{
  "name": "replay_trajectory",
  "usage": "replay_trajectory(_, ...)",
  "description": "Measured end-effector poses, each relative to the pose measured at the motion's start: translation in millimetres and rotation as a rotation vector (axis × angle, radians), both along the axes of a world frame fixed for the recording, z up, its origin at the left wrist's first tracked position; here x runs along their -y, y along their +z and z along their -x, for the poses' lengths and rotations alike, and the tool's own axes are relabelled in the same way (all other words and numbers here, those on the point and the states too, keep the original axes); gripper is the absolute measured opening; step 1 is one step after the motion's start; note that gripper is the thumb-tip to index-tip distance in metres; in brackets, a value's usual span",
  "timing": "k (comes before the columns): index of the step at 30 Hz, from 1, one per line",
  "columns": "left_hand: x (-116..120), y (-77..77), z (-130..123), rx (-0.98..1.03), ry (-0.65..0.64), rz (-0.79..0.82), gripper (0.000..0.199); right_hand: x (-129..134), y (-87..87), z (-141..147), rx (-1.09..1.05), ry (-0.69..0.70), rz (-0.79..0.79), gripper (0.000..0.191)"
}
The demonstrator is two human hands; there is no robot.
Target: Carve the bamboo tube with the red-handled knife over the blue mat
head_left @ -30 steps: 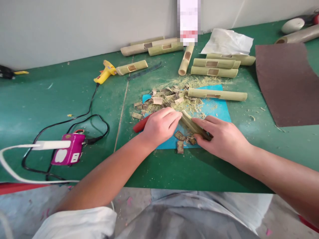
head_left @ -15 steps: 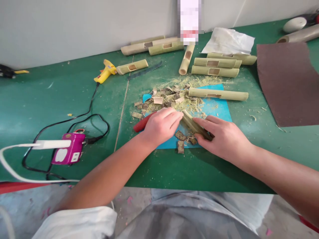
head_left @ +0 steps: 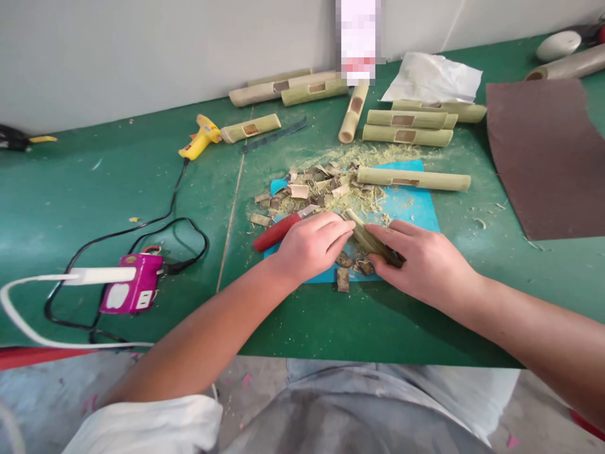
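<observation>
Fingers of the right hand (head_left: 428,255) are clamped round the nearer end of a bamboo tube (head_left: 362,232), which lies slantwise over the blue sheet (head_left: 411,208); those of the left hand (head_left: 312,246) curl in at its far end, and whether they pinch it, I can't tell. Pale green it is, streaked lengthwise, darker where the hand shades it. One brown chip (head_left: 343,279) pokes over the sheet's near edge; well off to its left sits a purple box (head_left: 127,284), its pale patches bearing marks too small to read. On the sheet's left edge, here's a red-handled knife (head_left: 276,232), blade showing, and just past it a heap of shavings (head_left: 366,200). Across the sheet's far right corner rests a notched bamboo piece (head_left: 439,181). Beyond, to the sheet's left, a yellow glue gun (head_left: 201,137); farthest back, behind the sheet, a white panel (head_left: 358,38), its writing blurred into blocks.
</observation>
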State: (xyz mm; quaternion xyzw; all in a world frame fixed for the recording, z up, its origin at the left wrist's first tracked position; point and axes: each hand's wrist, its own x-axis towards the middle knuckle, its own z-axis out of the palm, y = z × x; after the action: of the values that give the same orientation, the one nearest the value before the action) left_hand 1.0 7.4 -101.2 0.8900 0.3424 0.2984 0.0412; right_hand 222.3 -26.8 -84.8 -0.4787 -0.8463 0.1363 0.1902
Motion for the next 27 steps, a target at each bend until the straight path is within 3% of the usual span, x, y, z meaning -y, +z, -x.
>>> replay_trajectory(4,0.4,3.7,0.6,-0.066,0.036,-0.092,0.019,0.6,0.4,0.3,0.002,0.001,-0.010,0.034)
replay_trajectory(8,0.8,5.4,0.7,-0.109,-0.011,-0.081,0.019,1.5,-0.2,0.4,0.003,0.010,-0.025,0.034)
replay_trajectory(27,2.7,3.8,4.0,-0.162,0.036,-0.150,0.023,2.9,-0.7,1.1,0.035,0.012,-0.013,0.038)
